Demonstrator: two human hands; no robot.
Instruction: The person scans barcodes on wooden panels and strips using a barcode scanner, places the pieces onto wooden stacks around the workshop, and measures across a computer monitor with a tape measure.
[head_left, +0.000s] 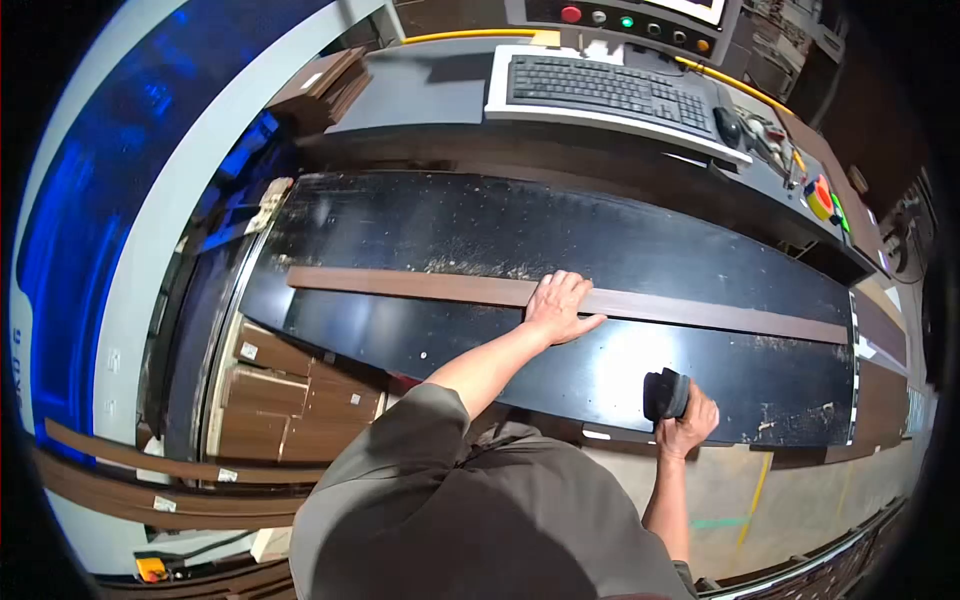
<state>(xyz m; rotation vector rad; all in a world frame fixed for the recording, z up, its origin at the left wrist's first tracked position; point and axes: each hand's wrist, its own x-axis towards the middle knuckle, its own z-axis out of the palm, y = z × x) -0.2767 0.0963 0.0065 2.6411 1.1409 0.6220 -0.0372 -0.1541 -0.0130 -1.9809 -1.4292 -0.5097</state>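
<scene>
A long, narrow brown wooden strip (690,306) lies across the black worktop (450,215). My left hand (560,308) rests over the strip near its middle, with fingers over the far edge and thumb on the near side. Close to the worktop's front edge, my right hand (690,424) is closed around a black, block-shaped hand tool (661,395). The tool's exact kind is unclear, and it is apart from the strip. Pale dust and chips (480,268) are scattered along the strip's far side.
Behind the worktop are a keyboard (610,92), a mouse (728,126) and a button panel (628,21). A blue and white machine (150,200) stands at left. Brown boards (270,385) are stacked below left, and labelled strips (190,468) jut out beside me.
</scene>
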